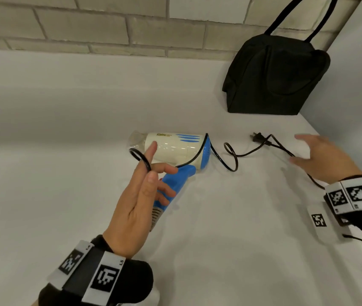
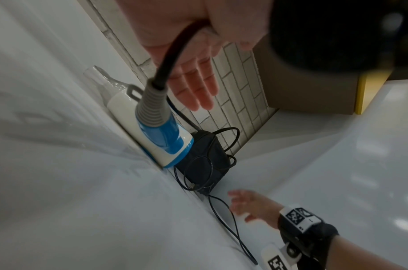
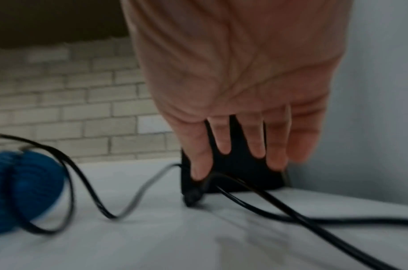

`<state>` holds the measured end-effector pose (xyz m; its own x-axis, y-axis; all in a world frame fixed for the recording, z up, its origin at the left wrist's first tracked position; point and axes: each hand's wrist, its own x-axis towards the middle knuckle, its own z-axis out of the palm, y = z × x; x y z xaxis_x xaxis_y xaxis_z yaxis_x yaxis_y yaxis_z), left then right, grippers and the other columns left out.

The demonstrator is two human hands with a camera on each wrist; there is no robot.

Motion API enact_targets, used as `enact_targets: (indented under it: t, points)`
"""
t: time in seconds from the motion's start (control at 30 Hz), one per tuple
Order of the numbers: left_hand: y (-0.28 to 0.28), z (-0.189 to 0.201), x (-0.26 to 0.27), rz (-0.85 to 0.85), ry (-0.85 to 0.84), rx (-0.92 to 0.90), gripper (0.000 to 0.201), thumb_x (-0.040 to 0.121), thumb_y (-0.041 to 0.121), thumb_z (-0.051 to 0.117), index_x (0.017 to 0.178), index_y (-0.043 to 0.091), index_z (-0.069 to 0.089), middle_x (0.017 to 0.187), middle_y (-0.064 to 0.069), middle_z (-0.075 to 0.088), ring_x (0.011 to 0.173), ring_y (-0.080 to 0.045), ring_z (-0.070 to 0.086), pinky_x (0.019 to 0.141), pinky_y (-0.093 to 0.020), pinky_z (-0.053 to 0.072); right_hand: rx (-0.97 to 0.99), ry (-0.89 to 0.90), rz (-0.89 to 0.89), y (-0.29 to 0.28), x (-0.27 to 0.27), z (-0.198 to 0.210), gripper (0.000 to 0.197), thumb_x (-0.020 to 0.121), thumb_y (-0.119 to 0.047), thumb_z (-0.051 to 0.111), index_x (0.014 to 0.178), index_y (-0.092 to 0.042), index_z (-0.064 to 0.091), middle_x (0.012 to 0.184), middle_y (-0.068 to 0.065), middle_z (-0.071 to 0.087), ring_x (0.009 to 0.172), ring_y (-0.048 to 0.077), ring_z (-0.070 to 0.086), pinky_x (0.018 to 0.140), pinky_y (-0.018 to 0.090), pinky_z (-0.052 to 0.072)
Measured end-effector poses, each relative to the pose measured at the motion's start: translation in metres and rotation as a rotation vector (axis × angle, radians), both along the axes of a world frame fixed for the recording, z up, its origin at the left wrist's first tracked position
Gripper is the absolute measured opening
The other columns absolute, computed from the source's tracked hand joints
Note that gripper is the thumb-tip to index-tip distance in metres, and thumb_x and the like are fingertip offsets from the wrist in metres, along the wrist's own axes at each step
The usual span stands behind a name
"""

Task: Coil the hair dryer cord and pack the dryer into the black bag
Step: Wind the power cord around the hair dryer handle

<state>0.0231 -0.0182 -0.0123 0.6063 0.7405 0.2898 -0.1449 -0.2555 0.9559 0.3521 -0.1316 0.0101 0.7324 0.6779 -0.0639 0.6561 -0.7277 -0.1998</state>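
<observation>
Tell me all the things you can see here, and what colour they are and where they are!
hair dryer: one, cream body with blue handle and clear nozzle, lying on its side mid-table.
cord: one, black, looping from the dryer across the table to the right.
plug: one, black, on the table at the cord's end.
black bag: one, standing in the far right corner, handles up.
table: one, white.
brick wall: pale, behind the table.
left hand: fingers spread, cord looped over it, above the dryer's handle.
right hand: open, fingers straight, above the cord.
</observation>
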Motion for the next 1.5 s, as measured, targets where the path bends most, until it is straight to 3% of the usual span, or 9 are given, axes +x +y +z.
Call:
enact_targets:
  t: [0.3,0.47,0.67,0.77,0.87,1.1,1.27,1.37,1.5]
  points:
    - [-0.011,0.009,0.003,-0.222,0.106,0.116,0.027,0.084,0.037,0.032,0.08,0.031,0.058,0.067,0.008,0.055,0.053,-0.002,0.051,0.054,-0.01,0.04,0.356,0.073,1.04,0.063,-0.156,0.017,0.055,0.083,-0.028,0.052,0.133,-0.01,0.041,0.138,0.008,0.045,0.126,0.013,0.033,0.104,0.021,0.019]
    - [-0.023,0.02,0.001,-0.297,0.047,0.236,0.023,0.089,0.035,0.03,0.085,0.039,0.052,0.054,0.012,0.043,0.045,0.003,0.04,0.052,-0.003,0.031,0.075,0.132,0.97,0.088,-0.171,0.002,0.034,0.094,-0.031,0.035,0.12,-0.02,0.055,0.116,-0.002,0.063,0.115,0.015,0.051,0.108,0.03,0.014]
    - [-0.022,0.014,0.001,-0.187,-0.062,0.205,0.021,0.086,0.058,0.03,0.087,0.054,0.05,0.051,0.018,0.043,0.044,0.005,0.038,0.051,-0.003,0.031,0.769,0.28,0.384,0.068,-0.137,0.01,0.031,0.078,-0.05,0.054,0.083,-0.021,0.065,0.068,-0.008,0.062,0.068,0.011,0.057,0.065,0.036,0.046]
    - [-0.022,0.013,0.004,-0.216,-0.08,0.175,0.02,0.085,0.059,0.032,0.085,0.054,0.051,0.05,0.022,0.044,0.043,0.005,0.039,0.051,-0.003,0.031,0.505,0.264,0.21,0.043,-0.123,0.002,0.023,0.076,-0.048,0.059,0.075,-0.025,0.061,0.061,-0.003,0.06,0.061,0.015,0.055,0.067,0.039,0.049]
    - [-0.022,0.012,0.009,-0.257,-0.067,0.16,0.025,0.084,0.061,0.032,0.079,0.047,0.052,0.051,0.024,0.045,0.043,0.005,0.039,0.05,-0.002,0.031,0.079,0.535,0.311,0.03,-0.132,-0.007,0.025,0.085,-0.051,0.044,0.088,-0.029,0.055,0.067,-0.005,0.067,0.055,0.02,0.062,0.06,0.032,0.052]
    - [-0.028,0.013,0.023,-0.371,0.013,0.233,0.033,0.087,0.054,0.029,0.081,0.03,0.052,0.059,0.034,0.051,0.051,0.011,0.045,0.055,0.0,0.031,0.272,0.718,0.19,0.083,-0.168,-0.022,0.059,0.068,-0.052,0.069,0.104,-0.023,0.032,0.071,-0.011,0.049,0.062,0.004,0.051,0.053,0.019,0.038]
    - [-0.015,0.005,0.022,-0.212,-0.006,-0.101,0.023,0.087,0.044,0.038,0.069,0.037,0.051,0.042,0.013,0.04,0.035,0.0,0.028,0.039,-0.012,0.026,0.312,0.861,0.219,0.104,-0.16,-0.029,0.074,0.074,-0.021,0.07,0.129,-0.015,0.021,0.08,-0.003,0.049,0.067,0.009,0.051,0.062,0.019,0.044]
    - [-0.004,0.005,0.021,-0.137,-0.031,-0.339,0.026,0.088,0.038,0.038,0.07,0.022,0.049,0.04,0.009,0.036,0.032,-0.002,0.021,0.033,-0.011,0.021,0.226,0.796,0.288,0.103,-0.158,-0.027,0.078,0.072,-0.036,0.07,0.131,-0.021,0.022,0.076,-0.004,0.051,0.059,0.006,0.048,0.049,0.016,0.039]
    - [0.002,0.004,0.024,-0.113,-0.058,-0.29,0.026,0.088,0.039,0.042,0.068,0.025,0.052,0.05,0.007,0.05,0.035,-0.007,0.04,0.033,-0.019,0.036,0.147,0.456,0.51,0.08,-0.15,-0.009,0.048,0.09,-0.034,0.046,0.134,-0.025,0.03,0.09,-0.003,0.058,0.077,0.01,0.052,0.073,0.026,0.041]
